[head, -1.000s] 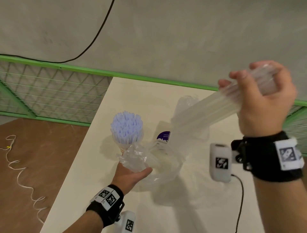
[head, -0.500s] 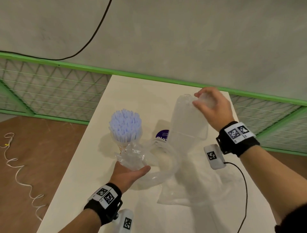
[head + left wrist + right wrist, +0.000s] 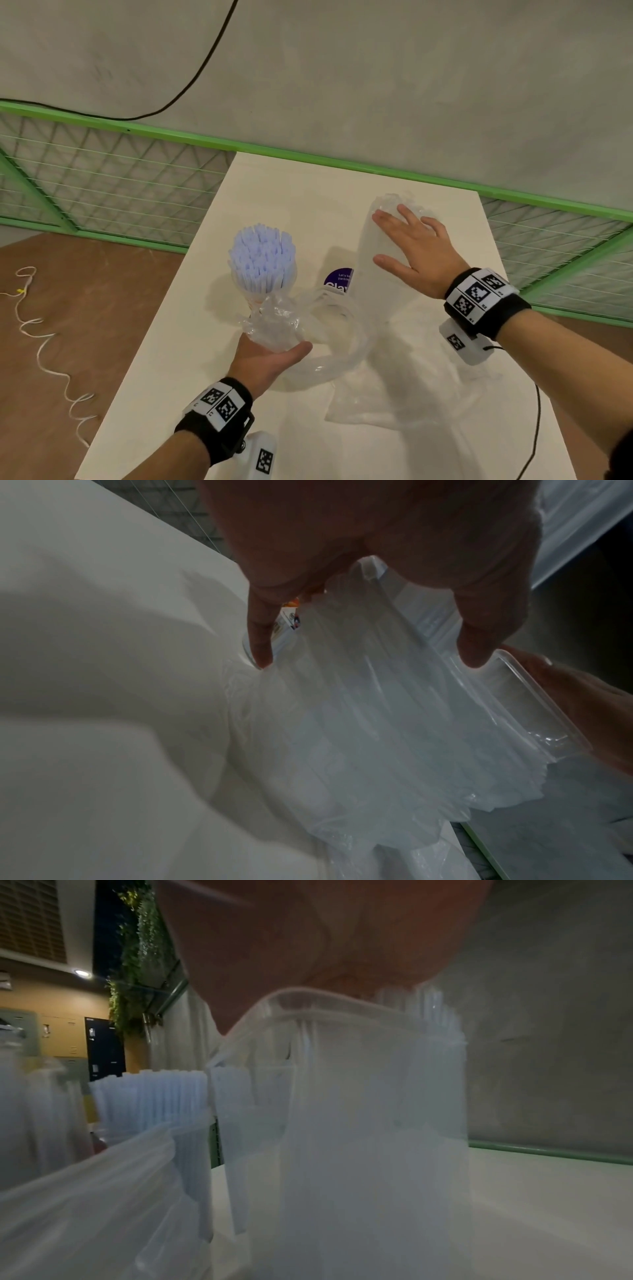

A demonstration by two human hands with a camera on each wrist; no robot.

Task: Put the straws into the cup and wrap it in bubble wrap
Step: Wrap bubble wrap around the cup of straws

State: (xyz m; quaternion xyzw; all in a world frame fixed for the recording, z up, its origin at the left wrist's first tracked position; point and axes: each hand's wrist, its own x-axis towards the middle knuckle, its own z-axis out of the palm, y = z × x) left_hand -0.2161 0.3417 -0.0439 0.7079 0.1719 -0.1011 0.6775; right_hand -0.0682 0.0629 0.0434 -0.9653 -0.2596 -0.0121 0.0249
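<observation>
On the table (image 3: pixel 178 359), a clear cup (image 3: pixel 380 274) stands upright with a bunch of clear straws in it, their tops poking out above the rim under the person's right hand (image 3: pixel 416 253). That hand lies flat on the tops with fingers spread and straight, pressing down and grasping nothing, so the loading of this cup looks close to done. To the cup's left, a second bundle of pale blue straws (image 3: pixel 261 262) stands upright in what seems to be another clear holder; the view is too soft to tell whether it is a second cup or part of the task. The left hand (image 3: pixel 270 359), in front of the blue straws and left of the cup, has its fingers and thumb curled round a crumpled end of the bubble wrap (image 3: pixel 281 325), whose strip curves toward the cup's base. More clear plastic sheeting (image 3: pixel 394 397) lies flat on the table in front of the cup. A purple label (image 3: pixel 339 281) shows just behind the wrap, beside the cup. Judging from this, the wrapping itself has not begun: no wrap encircles the cup yet.
</observation>
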